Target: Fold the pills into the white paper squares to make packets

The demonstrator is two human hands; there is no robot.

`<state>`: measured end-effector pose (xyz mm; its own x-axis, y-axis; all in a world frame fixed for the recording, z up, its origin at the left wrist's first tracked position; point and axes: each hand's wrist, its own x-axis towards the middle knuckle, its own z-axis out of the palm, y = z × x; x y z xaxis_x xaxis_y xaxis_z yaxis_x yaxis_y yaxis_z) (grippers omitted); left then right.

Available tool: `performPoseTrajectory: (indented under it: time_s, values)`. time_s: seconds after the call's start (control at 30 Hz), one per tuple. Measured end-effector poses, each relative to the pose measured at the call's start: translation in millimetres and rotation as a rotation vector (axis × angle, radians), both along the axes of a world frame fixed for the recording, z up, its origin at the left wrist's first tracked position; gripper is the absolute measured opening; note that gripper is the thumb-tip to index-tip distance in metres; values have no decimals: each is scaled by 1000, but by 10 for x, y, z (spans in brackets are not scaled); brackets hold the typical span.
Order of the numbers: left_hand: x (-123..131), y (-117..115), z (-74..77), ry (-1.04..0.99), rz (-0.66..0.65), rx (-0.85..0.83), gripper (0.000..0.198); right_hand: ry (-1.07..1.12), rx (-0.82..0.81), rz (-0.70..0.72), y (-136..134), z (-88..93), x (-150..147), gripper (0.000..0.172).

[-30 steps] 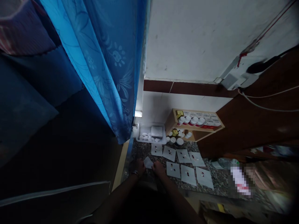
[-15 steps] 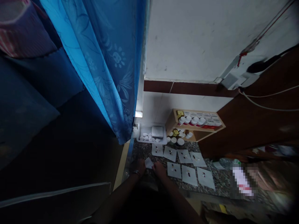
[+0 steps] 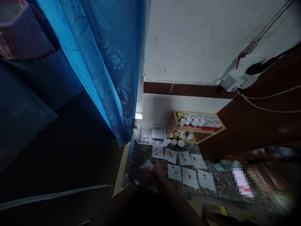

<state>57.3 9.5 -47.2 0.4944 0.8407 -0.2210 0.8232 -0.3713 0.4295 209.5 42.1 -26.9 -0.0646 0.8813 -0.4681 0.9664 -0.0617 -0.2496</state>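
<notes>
Small white paper point(image 3: 147, 164) on the near left part of the counter point(image 3: 222, 185), between the two hands, its far corner pointing toward the tray. Whether anything lies inside it cannot be made out.

Step in hand, by the look of it: folding the one paper. A further fold would likely call for one hand pinning it while the other turns an edge over and presses the crease; a loose edge could spill any contents.

Left hand point(image 3: 145, 175): curled, fingers closed on the paper's near edge, back of hand up. Watch point(image 3: 136, 182) at the wrist; left forearm point(image 3: 119, 201) slants in from the near left. Right hand point(image 3: 160, 171): fist-like, fingertips gripping at the paper's right corner; right forearm point(image 3: 175, 193) comes in from the near right. Hands close together, low over the counter. Light poor; exact finger placement unclear.

Just right: seven flat sheets point(image 3: 190, 181), four in the far row, three in the near, each bearing a few pills point(image 3: 204, 176), dark and pale.

Farther off, beyond the paper: tray point(image 3: 152, 145) with white packets point(image 3: 147, 139) on its left and a white stack point(image 3: 157, 134) on its right. Right of that, wooden rack point(image 3: 172, 122) with bottles point(image 3: 194, 122). Blue curtain point(image 3: 122, 78) hangs at left.
</notes>
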Motion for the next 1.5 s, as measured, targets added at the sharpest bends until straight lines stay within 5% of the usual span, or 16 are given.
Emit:
performPoseTrajectory:
  time_s: [0.17,0.33,0.43,1.0,1.17,1.27,1.5]
  values:
    - [-9,-12,-32,21,30,-13,41,-8,129,66,-24,-16,-19,19]
    - [-48,66,71,-35,-14,-14,38,94,402,482,-76,-174,-37,33]
    - [-108,96,128,47,-103,-4,36,110,461,586,-108,-266,24,37]
    - [-477,221,98,14,-421,187,46,46,382,499,-277,-150,171,31]
    - [-343,248,71,122,-445,266,29,33,380,473,-260,-136,140,27]
    - [-236,239,76,125,-569,265,18,21,365,480,-239,-118,121,25]
    - [-102,229,144,185,-711,261,16,3,345,458,-192,-35,76,20]
